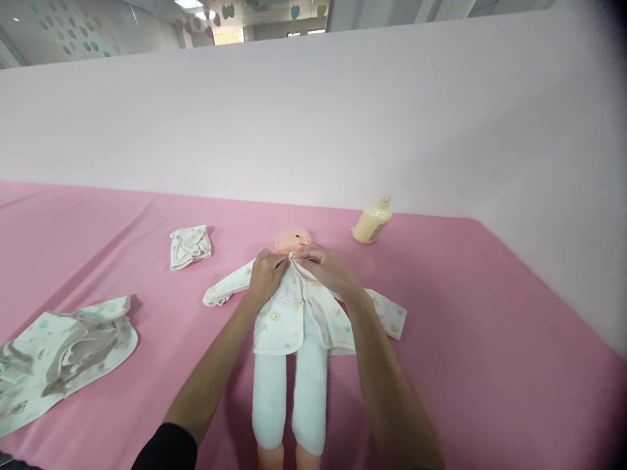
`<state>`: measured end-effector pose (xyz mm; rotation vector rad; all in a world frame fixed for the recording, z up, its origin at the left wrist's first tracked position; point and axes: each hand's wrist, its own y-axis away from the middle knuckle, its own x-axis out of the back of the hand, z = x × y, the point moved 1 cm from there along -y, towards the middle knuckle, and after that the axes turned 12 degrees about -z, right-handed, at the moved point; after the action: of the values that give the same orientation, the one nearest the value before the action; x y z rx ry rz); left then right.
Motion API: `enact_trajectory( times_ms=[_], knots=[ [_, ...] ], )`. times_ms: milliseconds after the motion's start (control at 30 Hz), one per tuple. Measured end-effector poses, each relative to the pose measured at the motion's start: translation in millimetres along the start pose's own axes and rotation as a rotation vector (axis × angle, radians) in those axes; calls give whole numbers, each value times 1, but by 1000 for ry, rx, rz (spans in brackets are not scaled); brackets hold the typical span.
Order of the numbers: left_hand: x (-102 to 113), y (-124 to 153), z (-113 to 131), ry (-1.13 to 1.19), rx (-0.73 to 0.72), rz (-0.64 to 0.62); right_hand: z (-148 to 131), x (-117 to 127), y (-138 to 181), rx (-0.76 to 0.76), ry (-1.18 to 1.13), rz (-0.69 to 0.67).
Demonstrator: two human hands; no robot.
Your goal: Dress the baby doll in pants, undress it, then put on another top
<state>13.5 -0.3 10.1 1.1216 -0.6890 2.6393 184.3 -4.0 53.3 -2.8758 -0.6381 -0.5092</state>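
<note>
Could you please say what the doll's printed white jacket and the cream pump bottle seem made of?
Printed white fabric jacket: probably matte cotton, given its soft folds. Cream rounded pump bottle: glossy, likely plastic, given its highlights; glass is possible.

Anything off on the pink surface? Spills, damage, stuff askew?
No spill or damage visible. Only mildly untidy: the patterned cloth at far left lies rumpled, unlike the small folded cloth, and the jacket hangs open in front.

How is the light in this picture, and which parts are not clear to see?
Head view: soft shadow on the wall, glare at the ceiling lamp, right edge dark and blurred; same head view: jacket print discernible, bottle label unreadable.
</note>
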Motion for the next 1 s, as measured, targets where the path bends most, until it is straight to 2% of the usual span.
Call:
enact_trajectory(
  times_ms=[267,500,733,1000],
  knots=[
    [-3,0,-2,18,22,47,2,0,0,-91,-62,50],
    [-3,0,-1,4,1,38,22,-9,-14,-109,-250,188],
    [-3,1,-1,-11,-3,52,27,-16,-17,-137,-246,172],
    [-4,0,-2,-42,-6,46,24,-3,-9,-185,-91,94]
  ],
)
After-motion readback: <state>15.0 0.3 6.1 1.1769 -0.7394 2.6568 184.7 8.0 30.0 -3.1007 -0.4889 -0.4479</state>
